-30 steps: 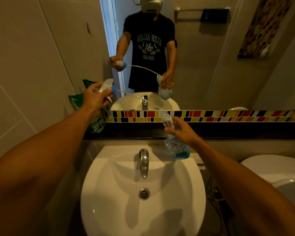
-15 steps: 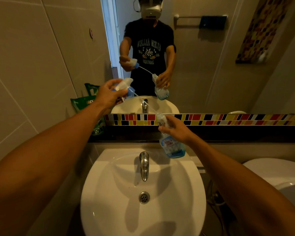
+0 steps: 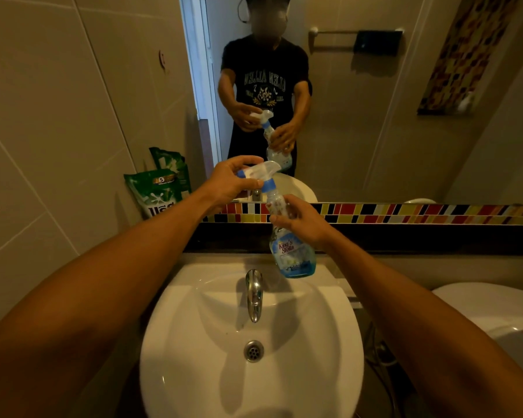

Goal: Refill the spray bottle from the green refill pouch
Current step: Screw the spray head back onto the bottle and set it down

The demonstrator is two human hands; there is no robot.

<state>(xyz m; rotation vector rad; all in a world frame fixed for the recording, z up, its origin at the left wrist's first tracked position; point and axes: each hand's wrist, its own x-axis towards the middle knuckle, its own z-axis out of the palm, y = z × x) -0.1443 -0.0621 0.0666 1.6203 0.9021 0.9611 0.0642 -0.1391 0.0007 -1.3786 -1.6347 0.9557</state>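
Observation:
My right hand [image 3: 304, 221] grips the neck of a clear spray bottle [image 3: 293, 256] with a blue-and-white label, held tilted above the back of the sink. My left hand [image 3: 228, 182] holds the white trigger sprayer head [image 3: 261, 171], whose blue collar sits on the bottle's mouth. The bottle holds a little blue liquid at its bottom. The green refill pouch [image 3: 157, 191] leans upright against the tiled wall on the dark ledge to the left, untouched.
A white basin [image 3: 194, 372] with a chrome tap [image 3: 253, 294] and drain lies below my hands. A mirror above a coloured mosaic strip [image 3: 405, 214] reflects me. A white toilet [image 3: 495, 312] stands at the right.
My left hand has brought the sprayer head from the upper left down to the bottle, its dip tube sliding inside until the collar met the neck. My right hand kept holding the bottle.

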